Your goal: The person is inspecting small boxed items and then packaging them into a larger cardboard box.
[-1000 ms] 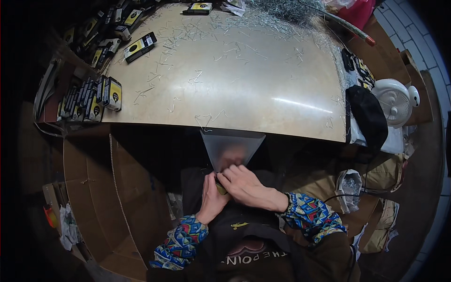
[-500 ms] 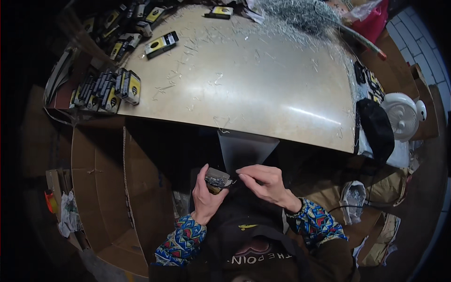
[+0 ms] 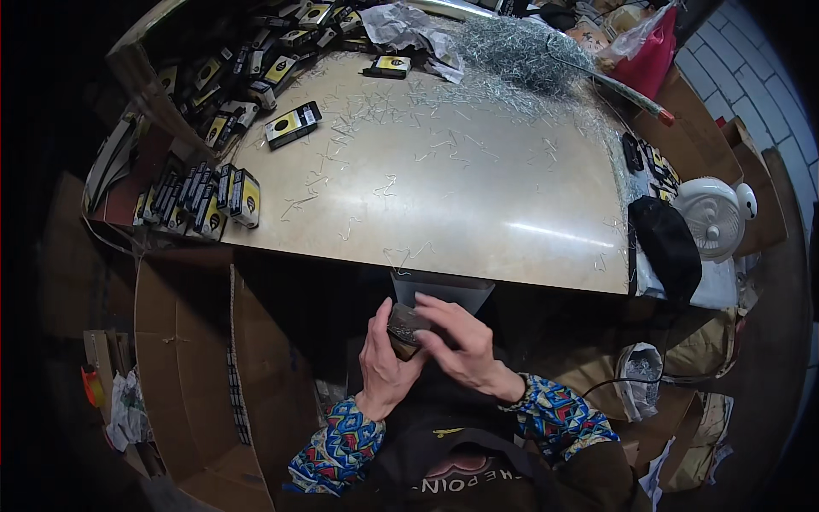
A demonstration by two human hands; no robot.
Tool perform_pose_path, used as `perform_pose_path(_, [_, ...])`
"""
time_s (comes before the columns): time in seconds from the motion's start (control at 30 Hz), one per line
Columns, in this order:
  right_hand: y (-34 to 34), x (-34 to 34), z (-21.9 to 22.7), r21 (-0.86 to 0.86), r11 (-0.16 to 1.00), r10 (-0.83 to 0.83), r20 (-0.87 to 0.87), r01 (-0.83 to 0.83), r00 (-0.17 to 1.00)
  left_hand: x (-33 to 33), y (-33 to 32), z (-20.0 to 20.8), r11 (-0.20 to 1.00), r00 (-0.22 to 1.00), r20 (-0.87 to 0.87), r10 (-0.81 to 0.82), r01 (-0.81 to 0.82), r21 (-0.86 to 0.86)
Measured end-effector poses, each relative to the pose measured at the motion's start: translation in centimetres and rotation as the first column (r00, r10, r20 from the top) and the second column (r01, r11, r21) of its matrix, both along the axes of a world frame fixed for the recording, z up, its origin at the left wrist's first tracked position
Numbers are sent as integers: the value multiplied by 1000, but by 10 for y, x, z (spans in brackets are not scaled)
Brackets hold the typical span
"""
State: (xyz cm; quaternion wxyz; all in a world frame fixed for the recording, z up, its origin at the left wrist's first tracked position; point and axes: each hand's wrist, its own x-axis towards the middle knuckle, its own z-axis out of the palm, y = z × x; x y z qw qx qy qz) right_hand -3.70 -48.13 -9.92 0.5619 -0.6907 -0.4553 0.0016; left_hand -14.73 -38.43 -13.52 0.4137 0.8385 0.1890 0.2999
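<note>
Leftward goes the right hand since the last frame: it stood apart from the small box then, and now its fingers reach the box's right side. That brings both hands back to the one piece, so the work looks to be at the box's top end. Fingers and thumb of the right hand are spread wide around that end; whether they touch it I cannot tell. The left hand is closed around the box's left and lower sides, holding it tilted, glints showing at its grey top.

Just beyond is a grey panel under the near edge of the table. Upright yellow-and-black boxes crowd the table's near left, a single box lies farther back, and a heap of thin wires sits at the far right.
</note>
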Motion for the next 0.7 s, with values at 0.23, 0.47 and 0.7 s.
perform_pose_path(0.23, [-3, 46, 16, -391, 916, 15, -195, -92, 981, 11, 8, 15, 975, 998, -50, -34, 44, 217])
perform_pose_path(0.47, [-6, 47, 19, -44, 999, 23, -88, -27, 996, 19, 18, 17, 996, 998, -47, 35, -39, -75])
perform_pose_path(0.7, [-5, 41, 14, -14, 999, 30, -33, -30, 999, 20, 17, 18, 995, 996, -86, 12, -20, -97])
